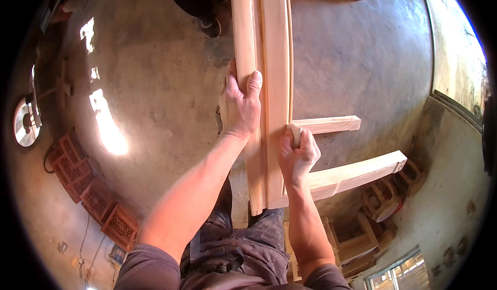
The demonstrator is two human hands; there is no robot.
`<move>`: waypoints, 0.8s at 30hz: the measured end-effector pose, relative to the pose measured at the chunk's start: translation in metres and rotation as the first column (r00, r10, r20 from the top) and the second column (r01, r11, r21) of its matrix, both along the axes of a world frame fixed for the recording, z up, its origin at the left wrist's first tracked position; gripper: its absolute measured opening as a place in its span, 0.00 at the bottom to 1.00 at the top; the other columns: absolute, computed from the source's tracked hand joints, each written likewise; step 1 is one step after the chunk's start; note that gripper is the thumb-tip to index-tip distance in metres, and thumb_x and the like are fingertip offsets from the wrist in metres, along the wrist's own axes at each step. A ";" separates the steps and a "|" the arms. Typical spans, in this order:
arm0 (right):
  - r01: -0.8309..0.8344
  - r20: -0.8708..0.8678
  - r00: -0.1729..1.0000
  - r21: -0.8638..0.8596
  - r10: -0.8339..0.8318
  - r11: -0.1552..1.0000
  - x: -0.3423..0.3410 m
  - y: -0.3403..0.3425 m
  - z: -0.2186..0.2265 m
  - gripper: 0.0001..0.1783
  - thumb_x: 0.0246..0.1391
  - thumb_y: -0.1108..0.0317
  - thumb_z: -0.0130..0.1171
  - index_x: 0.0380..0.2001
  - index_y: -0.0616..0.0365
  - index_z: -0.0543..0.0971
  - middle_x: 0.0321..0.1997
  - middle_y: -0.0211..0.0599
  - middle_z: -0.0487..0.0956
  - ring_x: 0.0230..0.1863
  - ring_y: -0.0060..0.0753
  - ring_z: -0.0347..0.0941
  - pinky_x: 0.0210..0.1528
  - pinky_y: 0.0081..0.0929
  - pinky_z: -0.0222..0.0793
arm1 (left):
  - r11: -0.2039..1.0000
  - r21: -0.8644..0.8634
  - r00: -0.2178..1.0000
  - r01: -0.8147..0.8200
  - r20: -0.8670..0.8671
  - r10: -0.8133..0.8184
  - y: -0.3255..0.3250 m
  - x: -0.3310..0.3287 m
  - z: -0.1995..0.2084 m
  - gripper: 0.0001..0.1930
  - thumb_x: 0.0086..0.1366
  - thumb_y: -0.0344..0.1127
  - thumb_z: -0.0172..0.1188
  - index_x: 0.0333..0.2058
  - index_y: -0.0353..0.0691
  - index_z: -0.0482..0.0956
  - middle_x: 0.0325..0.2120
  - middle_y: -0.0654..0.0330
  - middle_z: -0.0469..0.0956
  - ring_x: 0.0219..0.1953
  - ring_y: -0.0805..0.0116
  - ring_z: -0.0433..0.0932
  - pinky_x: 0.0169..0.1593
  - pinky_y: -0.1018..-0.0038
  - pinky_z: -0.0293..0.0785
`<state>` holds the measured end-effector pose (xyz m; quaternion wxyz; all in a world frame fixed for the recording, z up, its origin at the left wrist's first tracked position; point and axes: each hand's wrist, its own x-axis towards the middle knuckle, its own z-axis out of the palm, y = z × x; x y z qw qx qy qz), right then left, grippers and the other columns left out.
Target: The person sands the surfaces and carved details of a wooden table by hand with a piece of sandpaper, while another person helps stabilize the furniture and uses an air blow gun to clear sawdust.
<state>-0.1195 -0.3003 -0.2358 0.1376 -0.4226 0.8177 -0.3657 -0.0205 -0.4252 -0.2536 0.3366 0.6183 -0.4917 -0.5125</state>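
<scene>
A long frame of pale bare wood (275, 46) runs away from my body, with a moulded rail (244, 31) along its left side. Legs or crosspieces jut out to its right, among them a short straight bar (331, 125) and a thicker curved leg (357, 175) with a carved end. My left hand (242, 102) is closed round the rail, thumb on top and fingers over the left edge, partly hidden. At the frame's right edge, near the short bar, my right hand (298, 153) pinches a small pale piece (295, 133) against the wood; its kind is unclear.
Another person's dark shoe (211, 28) stands on the concrete floor (155, 57) at the far left of the frame. Carved reddish panels (98, 199) lean at the left. Wooden chair parts (382, 201) are stacked by the right wall (448, 155). The frame's near end is close to my legs.
</scene>
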 end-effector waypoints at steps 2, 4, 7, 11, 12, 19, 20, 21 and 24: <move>-0.014 -0.062 0.998 0.046 0.016 0.999 -0.007 -0.040 0.000 0.04 0.52 0.75 0.63 0.27 0.58 0.76 0.22 0.47 0.77 0.24 0.53 0.78 0.26 0.42 0.74 | 0.999 0.023 0.999 0.032 0.023 -0.033 0.000 0.003 0.005 0.38 0.74 0.53 0.55 0.68 0.28 0.59 0.57 0.40 0.75 0.58 0.49 0.76 0.60 0.61 0.72; -0.039 -0.155 0.987 -0.004 0.038 0.999 -0.033 -0.115 -0.005 0.06 0.51 0.75 0.62 0.26 0.58 0.74 0.23 0.48 0.77 0.24 0.57 0.77 0.26 0.45 0.73 | 0.998 -0.012 0.998 0.057 0.032 -0.056 0.002 -0.002 0.005 0.39 0.74 0.55 0.54 0.69 0.27 0.57 0.57 0.39 0.74 0.60 0.48 0.75 0.62 0.61 0.70; -0.017 -0.125 0.992 -0.097 0.005 0.995 -0.045 -0.155 -0.013 0.06 0.51 0.74 0.62 0.26 0.58 0.73 0.22 0.48 0.76 0.23 0.60 0.75 0.26 0.48 0.72 | 0.997 0.018 0.993 0.077 0.086 -0.078 0.000 -0.003 0.009 0.42 0.74 0.57 0.53 0.70 0.26 0.54 0.59 0.38 0.73 0.62 0.47 0.73 0.64 0.62 0.68; -0.020 0.005 1.000 0.057 0.020 0.998 -0.008 -0.047 0.004 0.03 0.52 0.76 0.61 0.28 0.57 0.78 0.26 0.44 0.79 0.26 0.48 0.80 0.29 0.38 0.77 | 0.995 0.092 0.999 0.031 0.041 -0.035 0.005 0.008 -0.006 0.44 0.75 0.58 0.52 0.71 0.24 0.52 0.62 0.39 0.70 0.64 0.48 0.71 0.65 0.62 0.67; 0.018 0.034 0.999 0.016 -0.019 1.000 -0.005 -0.033 0.006 0.03 0.52 0.76 0.62 0.31 0.57 0.79 0.24 0.41 0.79 0.25 0.44 0.81 0.31 0.36 0.78 | 0.991 0.127 0.996 0.051 0.060 -0.059 0.005 0.007 -0.003 0.43 0.75 0.57 0.52 0.71 0.24 0.52 0.62 0.39 0.70 0.63 0.47 0.72 0.64 0.61 0.68; -0.022 -0.146 0.989 -0.060 0.013 0.998 -0.061 -0.213 -0.004 0.07 0.48 0.72 0.61 0.23 0.59 0.72 0.23 0.53 0.78 0.25 0.62 0.76 0.27 0.50 0.72 | 0.990 0.086 0.984 0.110 0.129 -0.120 0.001 -0.001 0.013 0.39 0.76 0.54 0.51 0.69 0.22 0.56 0.60 0.33 0.71 0.61 0.39 0.74 0.61 0.57 0.71; -0.017 -0.119 0.993 -0.042 0.012 0.999 -0.063 -0.209 -0.003 0.07 0.49 0.72 0.60 0.24 0.60 0.72 0.23 0.53 0.78 0.25 0.62 0.76 0.27 0.50 0.72 | 0.991 0.060 0.980 0.120 0.153 -0.128 0.001 -0.002 0.011 0.40 0.76 0.53 0.51 0.68 0.21 0.56 0.60 0.32 0.71 0.61 0.39 0.74 0.61 0.57 0.72; -0.023 -0.077 0.997 -0.018 0.022 1.000 -0.058 -0.201 -0.006 0.07 0.50 0.71 0.60 0.24 0.60 0.72 0.22 0.54 0.77 0.25 0.62 0.76 0.27 0.50 0.72 | 0.992 0.042 0.974 0.118 0.190 -0.124 0.004 0.001 0.006 0.40 0.76 0.53 0.52 0.68 0.21 0.56 0.60 0.32 0.71 0.60 0.39 0.74 0.60 0.57 0.72; -0.005 0.011 1.000 0.072 0.004 0.997 -0.019 -0.087 0.000 0.05 0.50 0.76 0.61 0.26 0.57 0.74 0.21 0.46 0.76 0.23 0.55 0.76 0.26 0.43 0.73 | 0.995 0.005 0.968 0.095 0.235 -0.094 0.005 0.011 0.000 0.40 0.75 0.53 0.53 0.68 0.20 0.56 0.59 0.32 0.71 0.59 0.40 0.75 0.60 0.59 0.73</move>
